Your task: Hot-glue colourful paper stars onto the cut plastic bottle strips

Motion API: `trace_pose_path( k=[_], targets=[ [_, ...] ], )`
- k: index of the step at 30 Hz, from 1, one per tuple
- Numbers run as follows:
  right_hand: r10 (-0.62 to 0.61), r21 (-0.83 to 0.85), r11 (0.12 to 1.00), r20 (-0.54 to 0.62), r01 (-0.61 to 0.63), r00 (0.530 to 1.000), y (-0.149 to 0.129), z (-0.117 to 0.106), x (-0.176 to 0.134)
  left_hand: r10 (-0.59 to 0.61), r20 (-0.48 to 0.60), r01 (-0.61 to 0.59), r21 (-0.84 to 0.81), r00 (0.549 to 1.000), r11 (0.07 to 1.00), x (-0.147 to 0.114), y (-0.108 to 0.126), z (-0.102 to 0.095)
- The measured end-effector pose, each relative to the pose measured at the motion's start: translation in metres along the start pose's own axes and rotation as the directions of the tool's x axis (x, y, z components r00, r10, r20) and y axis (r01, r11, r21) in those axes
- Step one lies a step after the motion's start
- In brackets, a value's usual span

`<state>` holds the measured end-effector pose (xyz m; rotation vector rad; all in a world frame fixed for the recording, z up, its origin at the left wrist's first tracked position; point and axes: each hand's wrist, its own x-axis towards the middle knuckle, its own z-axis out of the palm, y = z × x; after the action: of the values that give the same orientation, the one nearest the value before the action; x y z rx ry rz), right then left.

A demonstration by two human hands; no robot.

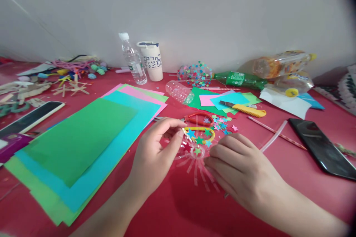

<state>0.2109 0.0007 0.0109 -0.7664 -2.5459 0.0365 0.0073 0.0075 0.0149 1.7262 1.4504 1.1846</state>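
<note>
Between my hands is a piece of clear plastic bottle [198,164], cut into strips that spread outward, with colored stars on it. My left hand [157,152] pinches its upper left edge between thumb and forefinger. At its right side my right hand [239,164] is closed, knuckles up, with the fingertips mostly hidden against the strips. A green star [197,151] shows at the middle of the plastic. Just behind lie scissors with a red handle loop [199,114] and a yellow handle loop [213,133]. Loose star stickers [222,122] are scattered beside them.
Stacked colored paper [91,137] covers the left. A yellow cutter [250,110] lies on smaller sheets. Behind stand a water bottle [133,61] and a white cup [152,63]; a star-covered bottle [194,74] and a green bottle [239,79] lie near the wall. A phone [322,148] is at right.
</note>
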Motion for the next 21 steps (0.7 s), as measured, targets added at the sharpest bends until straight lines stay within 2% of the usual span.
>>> trace_pose_path(
  k=[6, 13, 17, 21],
  targets=[
    [0.038, 0.001, 0.999, -0.008, -0.038, 0.999, -0.002, -0.004, 0.003, -0.004, 0.003, 0.004, 0.004, 1.000, 1.000, 0.000, 0.001, -0.002],
    [0.198, 0.100, 0.973, 0.112, -0.209, 0.974, -0.002, -0.016, 0.002, -0.010, 0.012, 0.010, -0.007, 1.000, 1.000, -0.001, -0.001, -0.002],
    [0.211, 0.189, 0.952, 0.172, -0.242, 0.962, -0.004, -0.021, 0.004, -0.021, 0.012, 0.021, -0.001, 1.000, 1.000, -0.001, 0.000, -0.002],
    [0.249, 0.216, 0.934, 0.178, -0.285, 0.952, -0.004, -0.020, 0.005, -0.027, 0.016, 0.027, 0.002, 1.000, 1.000, 0.001, 0.001, -0.002]
  ],
)
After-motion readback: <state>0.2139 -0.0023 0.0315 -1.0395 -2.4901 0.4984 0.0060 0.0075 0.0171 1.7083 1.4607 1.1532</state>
